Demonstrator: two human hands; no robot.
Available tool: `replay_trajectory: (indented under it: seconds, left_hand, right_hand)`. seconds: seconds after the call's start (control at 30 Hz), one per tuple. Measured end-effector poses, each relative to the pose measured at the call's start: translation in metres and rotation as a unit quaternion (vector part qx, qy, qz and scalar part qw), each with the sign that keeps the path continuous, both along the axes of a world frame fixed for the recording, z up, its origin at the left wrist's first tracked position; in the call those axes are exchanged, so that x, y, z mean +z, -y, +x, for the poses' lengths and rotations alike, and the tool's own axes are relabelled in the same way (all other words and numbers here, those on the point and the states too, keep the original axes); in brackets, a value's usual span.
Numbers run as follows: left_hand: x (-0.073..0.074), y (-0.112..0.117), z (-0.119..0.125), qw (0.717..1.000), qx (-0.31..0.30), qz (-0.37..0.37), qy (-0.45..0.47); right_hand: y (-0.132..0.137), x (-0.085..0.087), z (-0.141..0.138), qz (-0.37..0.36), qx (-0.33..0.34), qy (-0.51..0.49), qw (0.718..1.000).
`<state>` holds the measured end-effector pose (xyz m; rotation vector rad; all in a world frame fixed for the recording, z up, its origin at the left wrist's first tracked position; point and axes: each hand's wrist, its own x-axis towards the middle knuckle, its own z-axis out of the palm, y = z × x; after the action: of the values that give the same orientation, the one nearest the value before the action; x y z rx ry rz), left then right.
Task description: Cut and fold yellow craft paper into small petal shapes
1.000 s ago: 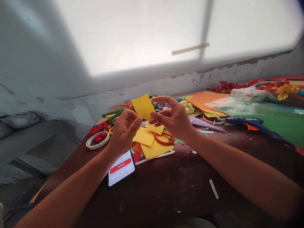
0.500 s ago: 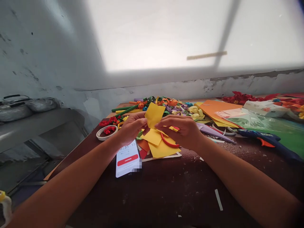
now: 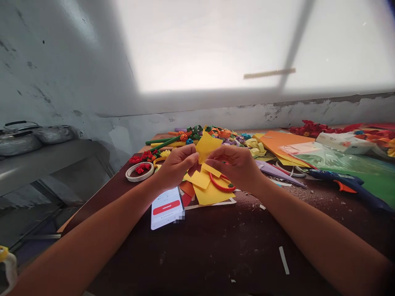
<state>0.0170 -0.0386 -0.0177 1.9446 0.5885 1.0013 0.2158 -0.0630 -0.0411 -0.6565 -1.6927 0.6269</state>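
Between my two hands, above the table, a small piece of yellow paper point(image 3: 207, 144) is held up, its lower part hidden by fingers. My left hand point(image 3: 179, 163) pinches its lower left side between thumb and fingers. On the lower right side, my right hand point(image 3: 233, 162) grips it with bent fingers. Under the hands lie yellow paper sheets point(image 3: 208, 195) and scissors with red handles point(image 3: 225, 188), partly covered. A phone with a lit screen point(image 3: 166, 209) rests below my left hand.
Rolled tape point(image 3: 138, 179) with red paper flowers stands at left. Coloured paper strips and flowers point(image 3: 216, 132) pile up behind. At right lie orange sheets point(image 3: 284, 142), a purple paper cone point(image 3: 277, 170) and a dark blue glue gun point(image 3: 345, 179). A white paper strip point(image 3: 284, 260) lies in front.
The yellow paper has shifted slightly right and tilted, and looks bent where the fingers meet. My left hand has moved right, nearer to my right hand, covering the phone's top.
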Motion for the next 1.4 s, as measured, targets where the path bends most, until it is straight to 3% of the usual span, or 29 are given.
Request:
replay_trajectory:
  seconds: [0.2,0.7,0.87,1.1,1.4]
  left_hand:
    - [0.004,0.008,0.004,0.994,0.047,0.088,-0.052]
    - [0.001,0.013,0.009,0.995,0.052,0.073,-0.049]
    - [-0.001,0.011,0.010,0.995,0.064,0.069,-0.024]
    - [-0.003,0.009,0.011,0.997,0.063,0.046,-0.021]
    - [-0.002,0.013,0.015,0.988,0.131,0.077,-0.042]
  right_hand:
    - [-0.004,-0.003,-0.003,-0.056,0.002,-0.084,0.995]
    - [-0.005,-0.002,-0.006,-0.086,-0.025,-0.099,0.991]
    - [-0.008,-0.001,-0.002,-0.073,0.004,-0.108,0.992]
    - [-0.007,0.001,0.000,-0.116,0.038,-0.124,0.985]
    - [-0.006,0.002,0.000,-0.137,0.068,-0.131,0.979]
